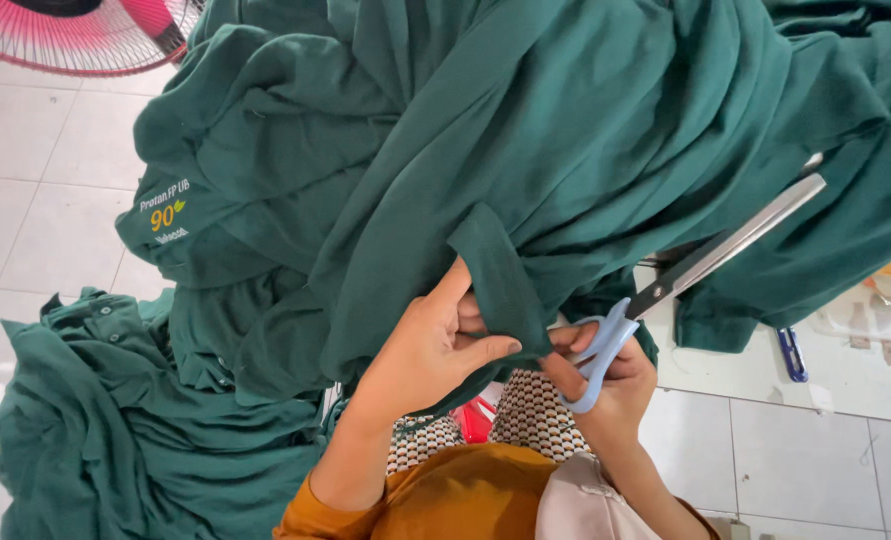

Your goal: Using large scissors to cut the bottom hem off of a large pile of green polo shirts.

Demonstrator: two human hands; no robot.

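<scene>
A: What does the person have hold of?

B: The left hand (pixel 427 345) is closed, its fingers (pixel 485 348) and thumb pinching a narrow strap-like fold of the dark green garment (pixel 525 140), which is heaped over the person's lap and spills toward the worktop (pixel 845 370) on the right. The right hand (pixel 610 385) is curled through the pale blue handles of the scissors (pixel 665 290), gripping them; the blades point up and away to the right and look shut or nearly so.

A: What could go wrong?

B: The pinching fingertips sit just beside the scissor handles and close to the pivot, so a cut started there might nick a finger. The cloth is bunched in thick layers too; a blade pushed in blind could slice a fold beneath the one intended. And the weight of the hanging fabric could drag the strap out of the pinch.

A: And the count?

B: One pair of scissors. Two hands, both the person's own. One garment in hand, with a second green heap (pixel 115 420) of shirts on the tiled floor (pixel 25 180) at left; how many lie in it cannot be told. One pink fan (pixel 85 35) at the top left, and one small blue object (pixel 791 355) on the worktop.
</scene>
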